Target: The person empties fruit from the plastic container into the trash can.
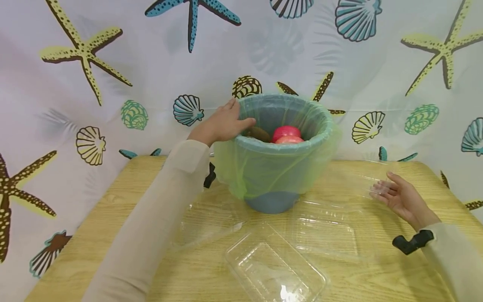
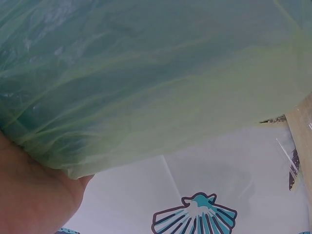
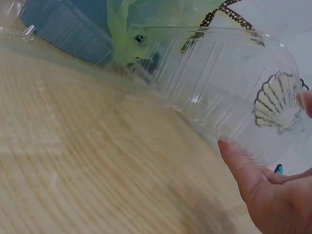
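A blue bin [image 1: 272, 202] lined with a thin green bag [image 1: 264, 167] stands at the middle of the wooden table [image 1: 113, 218]. Inside lie two red, round pieces [image 1: 286, 132] and a brown one [image 1: 258, 134]. My left hand [image 1: 222, 123] grips the bin's left rim, thumb over the edge; in the left wrist view the palm [image 2: 29, 195] lies against the bag [image 2: 146, 73]. My right hand [image 1: 396, 195] is low at the right and holds a clear ribbed plastic container [image 3: 234, 87] by its edge between thumb [image 3: 239, 163] and fingers. That container [image 1: 364, 180] is faint in the head view.
Three more clear plastic trays lie on the table: one near the front [image 1: 275, 270], one right of centre [image 1: 325, 231], one left of the bin [image 1: 207, 222]. A seashell-and-starfish curtain [image 1: 90, 63] hangs close behind. The bin's blue base [image 3: 63, 34] is left of the held container.
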### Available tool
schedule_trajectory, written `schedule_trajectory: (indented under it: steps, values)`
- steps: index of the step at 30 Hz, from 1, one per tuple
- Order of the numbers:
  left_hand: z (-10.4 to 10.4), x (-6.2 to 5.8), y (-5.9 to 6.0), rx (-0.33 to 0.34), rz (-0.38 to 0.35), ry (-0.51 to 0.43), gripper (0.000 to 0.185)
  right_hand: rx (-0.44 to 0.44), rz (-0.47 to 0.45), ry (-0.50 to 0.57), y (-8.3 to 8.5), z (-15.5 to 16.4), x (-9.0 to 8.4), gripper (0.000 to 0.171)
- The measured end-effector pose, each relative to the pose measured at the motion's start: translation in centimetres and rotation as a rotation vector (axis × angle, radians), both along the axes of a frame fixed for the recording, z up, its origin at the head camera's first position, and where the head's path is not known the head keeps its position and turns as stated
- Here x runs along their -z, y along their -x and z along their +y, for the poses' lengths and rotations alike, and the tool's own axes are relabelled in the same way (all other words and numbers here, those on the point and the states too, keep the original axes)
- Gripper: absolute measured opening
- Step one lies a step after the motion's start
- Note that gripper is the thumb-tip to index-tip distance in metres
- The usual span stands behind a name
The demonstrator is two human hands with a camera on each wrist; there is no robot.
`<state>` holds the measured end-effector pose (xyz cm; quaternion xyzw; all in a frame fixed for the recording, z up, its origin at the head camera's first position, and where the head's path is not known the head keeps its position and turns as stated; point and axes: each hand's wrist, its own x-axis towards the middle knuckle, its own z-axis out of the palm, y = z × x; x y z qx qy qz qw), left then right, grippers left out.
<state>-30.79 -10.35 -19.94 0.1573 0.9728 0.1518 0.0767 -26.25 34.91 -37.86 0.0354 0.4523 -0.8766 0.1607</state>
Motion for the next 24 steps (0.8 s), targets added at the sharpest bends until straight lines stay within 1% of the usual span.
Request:
schedule_trajectory:
  steps: [1,3,5,9,12,13,14,16,18,22,23,24]
  values:
    - [0.0,0.0,0.0,0.000,0.001,-0.001,0.081,0.001,-0.007,-0.008,-0.1,-0.1,0.4,0.036]
    - [0.1,0.0,0.0,0.000,-0.002,-0.006,0.081,-0.010,-0.010,-0.014,-0.2,-0.2,1.0,0.024]
    - [0.1,0.0,0.0,-0.003,-0.005,-0.013,0.081,-0.027,-0.015,-0.003,-0.1,-0.3,1.5,0.019]
    - [0.0,0.1,0.1,-0.006,-0.002,-0.025,0.081,-0.086,-0.012,-0.027,0.0,-0.3,2.1,0.032]
    - [-0.1,0.2,0.2,-0.005,0.005,-0.030,0.080,-0.123,-0.009,-0.059,-0.1,-0.3,2.4,0.028]
    - [-0.1,0.2,0.2,-0.004,0.007,-0.032,0.080,-0.130,-0.012,-0.060,-0.2,-0.3,2.5,0.020]
    - [-0.1,0.2,0.3,-0.004,0.008,-0.036,0.080,-0.139,-0.004,-0.079,-0.3,-0.3,2.5,0.018]
    - [-0.1,0.3,0.4,-0.005,0.007,-0.044,0.079,-0.144,0.004,-0.128,-0.4,-0.4,2.5,0.020]
    - [-0.2,0.4,0.5,-0.007,0.008,-0.057,0.078,-0.138,0.003,-0.205,-0.5,-0.5,2.3,0.019]
    - [-0.6,0.7,0.6,0.005,0.018,-0.092,0.077,-0.111,-0.042,-0.368,-0.3,-0.8,1.5,0.014]
    - [-0.7,0.7,0.6,0.013,0.021,-0.101,0.077,-0.107,-0.049,-0.429,-0.2,-0.9,1.3,0.018]
    - [-0.9,0.7,0.6,0.022,0.026,-0.109,0.077,-0.111,-0.044,-0.508,0.0,-1.0,1.1,0.028]
